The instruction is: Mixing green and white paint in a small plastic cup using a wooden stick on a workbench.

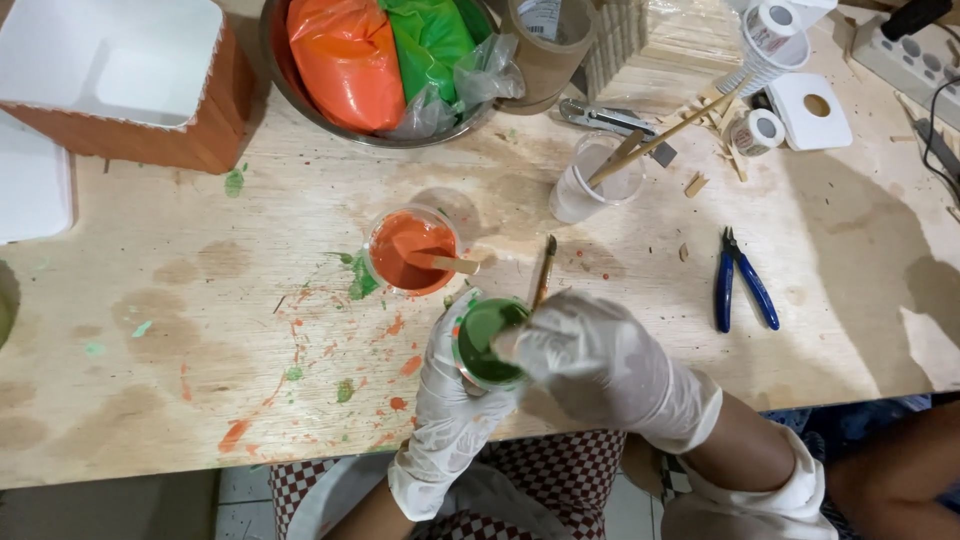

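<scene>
Left hand (445,400) in a thin white glove gripping a small round cup of green paint (487,343) at the paint-spattered plywood table (150,320) edge, gloved right hand (590,360) pinching a brush (543,270) over it, cup of orange paint (410,250) sitting just behind, blue pliers (742,280) lying to the right.

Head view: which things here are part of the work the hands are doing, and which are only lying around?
In use:
- green paint cup, held by left hand
- brush, in right hand
- orange paint cup with stick, close by

Lying about:
- blue pliers
- tape roll
- bowl of colour bags
- clear cup with sticks
- white-lined box
</scene>
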